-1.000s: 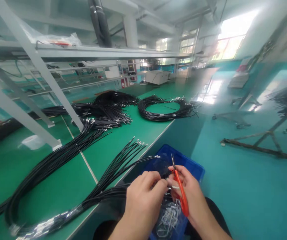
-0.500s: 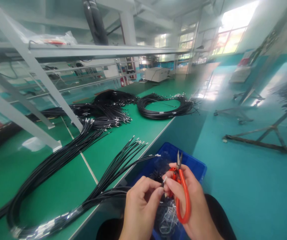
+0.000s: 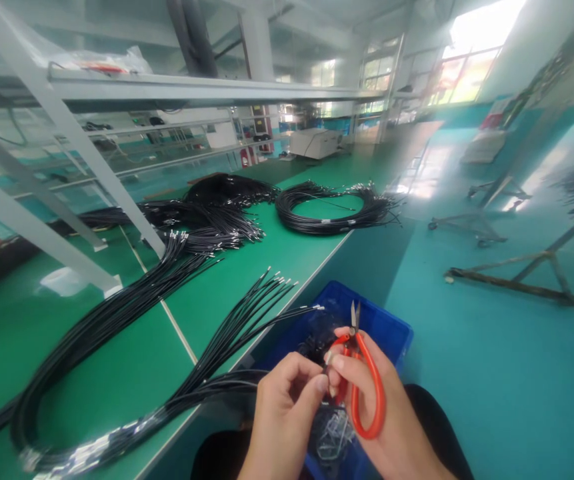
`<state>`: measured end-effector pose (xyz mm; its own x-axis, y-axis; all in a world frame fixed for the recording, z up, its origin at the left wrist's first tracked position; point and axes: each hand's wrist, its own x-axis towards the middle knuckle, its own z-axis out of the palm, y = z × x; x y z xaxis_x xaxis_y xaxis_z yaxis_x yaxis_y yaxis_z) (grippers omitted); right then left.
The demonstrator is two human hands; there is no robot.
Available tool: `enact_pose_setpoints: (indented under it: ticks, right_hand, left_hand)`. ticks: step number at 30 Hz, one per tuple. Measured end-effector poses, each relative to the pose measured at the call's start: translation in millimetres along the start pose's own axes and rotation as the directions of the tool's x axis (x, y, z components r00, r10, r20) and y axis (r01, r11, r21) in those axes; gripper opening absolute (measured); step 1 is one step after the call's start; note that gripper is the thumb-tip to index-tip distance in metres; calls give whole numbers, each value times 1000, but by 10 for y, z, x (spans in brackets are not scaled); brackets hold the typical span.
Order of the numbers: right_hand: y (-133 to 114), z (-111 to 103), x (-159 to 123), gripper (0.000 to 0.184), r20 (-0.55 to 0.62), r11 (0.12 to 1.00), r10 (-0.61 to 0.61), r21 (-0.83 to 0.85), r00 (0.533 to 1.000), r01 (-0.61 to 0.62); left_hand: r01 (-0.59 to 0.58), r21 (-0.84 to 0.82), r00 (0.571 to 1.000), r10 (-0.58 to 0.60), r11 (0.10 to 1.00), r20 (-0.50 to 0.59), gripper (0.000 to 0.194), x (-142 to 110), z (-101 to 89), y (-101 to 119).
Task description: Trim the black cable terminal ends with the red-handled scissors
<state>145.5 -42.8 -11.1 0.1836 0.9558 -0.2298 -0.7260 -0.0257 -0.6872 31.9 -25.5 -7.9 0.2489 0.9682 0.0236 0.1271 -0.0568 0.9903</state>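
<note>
With the two hands taken as the centre of a clock face and twelve straight ahead, the work looks partway through, on one cable at a time. The left hand (image 3: 287, 400) is closed to a pinch, thumb against forefinger, on a thin black cable end (image 3: 325, 369), which sits between both hands, above a rectangular blue plastic crate (image 3: 401, 333) whose rim shows at two o'clock. The right hand (image 3: 389, 393) is curled around red-handled scissors with short metal blades (image 3: 379, 403), their tips slightly parted and pointing towards twelve; its thumb and forefinger also close in at the cable end, though whether they grip a small pale piece there is too blurred to tell. At six o'clock, clear and whitish thin strips (image 3: 335, 433) lie in the crate. A fan of thin black cables with pale tips (image 3: 261, 293) spreads at eleven o'clock, clear of the fingers; whether those ends are finished or waiting cannot be told. More black cables of a long U-bent bundle (image 3: 91, 347), lying at nine o'clock on the green tabletop (image 3: 251, 273), run in behind the left hand, their ends hidden, so the number left in this batch is unclear. Further off, a round coil of black cable (image 3: 311, 227) at twelve and a tangled heap of black cables (image 3: 227, 190) at eleven both lie out of the hands' reach, apparently no part of the present step.
</note>
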Motion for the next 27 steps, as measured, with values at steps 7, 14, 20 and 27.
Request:
enact_pose_setpoints:
  ticks: [7, 14, 20, 27]
  right_hand:
    - [110, 71, -80, 29, -36, 992, 102, 81, 994, -99]
    - [109, 99, -58, 29, 17, 995, 87, 43, 996, -88]
    - [118, 68, -65, 28, 21, 994, 98, 53, 995, -99]
    - [97, 51, -51, 21, 62, 991, 88, 99, 994, -94]
  left_hand:
    - [-64, -96, 997, 60, 993, -48, 20, -25, 59, -32]
    - [60, -287, 998, -49, 956, 45, 16, 42, -29, 51]
    - [88, -420, 996, -82, 903, 32, 17, 48, -57, 65]
    - [40, -335, 997, -15, 942, 78, 13, 66, -114, 10]
